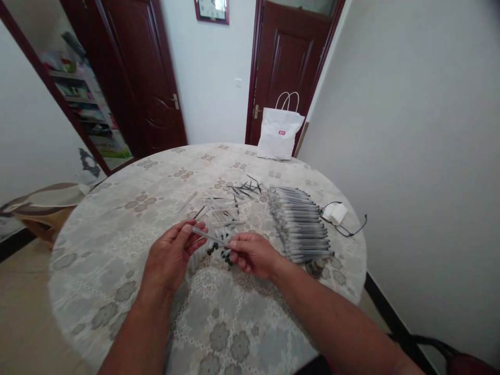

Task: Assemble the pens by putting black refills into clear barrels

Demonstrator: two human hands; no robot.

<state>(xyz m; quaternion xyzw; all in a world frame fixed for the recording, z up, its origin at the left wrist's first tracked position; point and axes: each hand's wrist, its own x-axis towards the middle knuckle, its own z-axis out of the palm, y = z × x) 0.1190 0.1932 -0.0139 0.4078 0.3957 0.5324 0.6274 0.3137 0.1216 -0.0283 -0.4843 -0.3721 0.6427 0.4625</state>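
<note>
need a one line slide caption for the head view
Left hand and right hand hold a clear pen tube above a round table, beside stacked pens.

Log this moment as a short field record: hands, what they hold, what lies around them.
left hand: pinches one end of a thin pen barrel
right hand: grips the barrel's other end
neat row of pens: right of the hands
loose refills: scattered beyond the hands
glasses: beside the row
white bag: far edge of the round table

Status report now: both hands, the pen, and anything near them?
Left hand and right hand both shut on one pen. Loose pen parts beyond hands. Pen row right.
</note>
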